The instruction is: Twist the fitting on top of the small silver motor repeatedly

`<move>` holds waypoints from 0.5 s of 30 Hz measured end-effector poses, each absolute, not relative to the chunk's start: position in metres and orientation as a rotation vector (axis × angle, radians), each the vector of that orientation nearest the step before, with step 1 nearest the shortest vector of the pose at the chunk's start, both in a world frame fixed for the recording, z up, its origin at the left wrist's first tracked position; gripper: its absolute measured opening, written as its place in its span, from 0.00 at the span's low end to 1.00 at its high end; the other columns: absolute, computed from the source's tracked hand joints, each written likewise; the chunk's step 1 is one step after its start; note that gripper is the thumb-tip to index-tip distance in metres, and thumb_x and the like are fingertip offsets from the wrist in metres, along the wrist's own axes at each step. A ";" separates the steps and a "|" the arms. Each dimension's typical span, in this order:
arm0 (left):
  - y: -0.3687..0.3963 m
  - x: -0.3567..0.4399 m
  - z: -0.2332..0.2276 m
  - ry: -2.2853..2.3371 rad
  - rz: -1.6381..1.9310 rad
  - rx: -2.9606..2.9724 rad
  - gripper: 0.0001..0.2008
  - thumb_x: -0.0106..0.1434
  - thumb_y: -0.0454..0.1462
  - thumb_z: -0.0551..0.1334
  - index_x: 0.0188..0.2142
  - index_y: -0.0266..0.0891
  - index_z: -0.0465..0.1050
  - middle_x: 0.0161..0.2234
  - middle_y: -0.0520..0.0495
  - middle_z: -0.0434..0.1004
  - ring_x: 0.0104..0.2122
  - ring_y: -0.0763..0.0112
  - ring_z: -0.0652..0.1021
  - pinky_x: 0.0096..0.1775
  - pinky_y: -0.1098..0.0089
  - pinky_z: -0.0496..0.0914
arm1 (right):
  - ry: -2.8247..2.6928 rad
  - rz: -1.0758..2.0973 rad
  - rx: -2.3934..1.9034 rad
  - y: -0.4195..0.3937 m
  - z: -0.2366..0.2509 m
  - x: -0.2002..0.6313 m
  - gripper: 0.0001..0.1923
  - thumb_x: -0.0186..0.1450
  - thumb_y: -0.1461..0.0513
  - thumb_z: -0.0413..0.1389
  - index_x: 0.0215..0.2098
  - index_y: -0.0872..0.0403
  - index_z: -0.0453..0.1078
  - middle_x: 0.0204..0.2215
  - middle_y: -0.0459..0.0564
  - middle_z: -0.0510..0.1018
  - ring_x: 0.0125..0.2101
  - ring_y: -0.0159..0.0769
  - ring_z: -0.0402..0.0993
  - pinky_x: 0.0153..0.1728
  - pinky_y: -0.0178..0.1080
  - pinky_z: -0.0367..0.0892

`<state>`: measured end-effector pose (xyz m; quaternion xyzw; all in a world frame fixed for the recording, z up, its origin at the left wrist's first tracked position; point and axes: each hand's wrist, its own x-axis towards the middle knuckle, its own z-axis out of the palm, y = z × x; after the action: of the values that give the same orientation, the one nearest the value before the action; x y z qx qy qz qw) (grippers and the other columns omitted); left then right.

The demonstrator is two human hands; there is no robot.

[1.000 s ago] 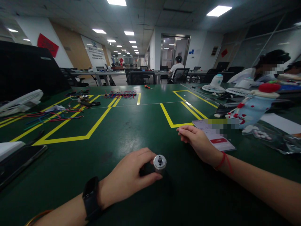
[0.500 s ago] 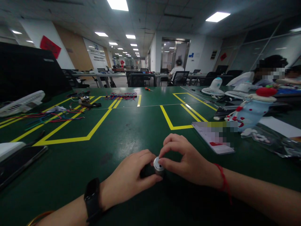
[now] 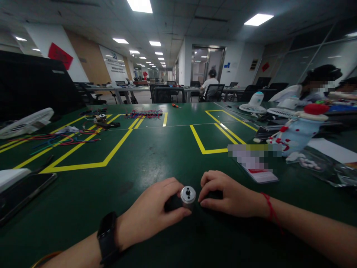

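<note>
Steadying a small motor (image 3: 186, 197) on the tabletop (image 3: 156, 156), the left hand (image 3: 152, 212) grips it closed; the right hand (image 3: 228, 195) rests curled beside its metal end, holding nothing visible.

Both forearms enter from the bottom edge, angled inward toward centre. Left hand (image 3: 152, 212): palm down, fingers curled in a closed grip, thumb along the near side. Right hand (image 3: 230, 195): palm down, fingers curled under, fingertips (image 3: 203, 193) pointing toward the left hand.
</note>
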<state>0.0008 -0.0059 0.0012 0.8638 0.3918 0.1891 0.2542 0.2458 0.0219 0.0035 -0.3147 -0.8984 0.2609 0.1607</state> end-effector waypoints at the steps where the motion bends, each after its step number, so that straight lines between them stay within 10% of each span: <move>1: -0.006 0.001 0.001 1.062 0.509 2.346 0.08 0.63 0.40 0.63 0.37 0.40 0.68 0.35 0.51 0.70 0.34 0.67 0.70 0.33 0.70 0.62 | -2.551 0.771 -0.893 0.022 0.005 0.245 0.06 0.61 0.60 0.61 0.36 0.52 0.77 0.37 0.49 0.73 0.38 0.36 0.70 0.42 0.41 0.63; 15: -0.005 0.002 0.002 1.043 0.504 2.337 0.06 0.63 0.38 0.63 0.37 0.40 0.67 0.35 0.52 0.70 0.34 0.68 0.70 0.34 0.70 0.62 | -1.796 1.057 -1.189 0.061 -0.008 0.267 0.13 0.64 0.54 0.56 0.36 0.56 0.74 0.29 0.47 0.73 0.28 0.32 0.67 0.30 0.36 0.63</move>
<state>0.0017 -0.0053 0.0022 0.8643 0.3859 0.1863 0.2634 0.2674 0.0606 -0.0082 -0.4618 -0.6975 0.4104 0.3630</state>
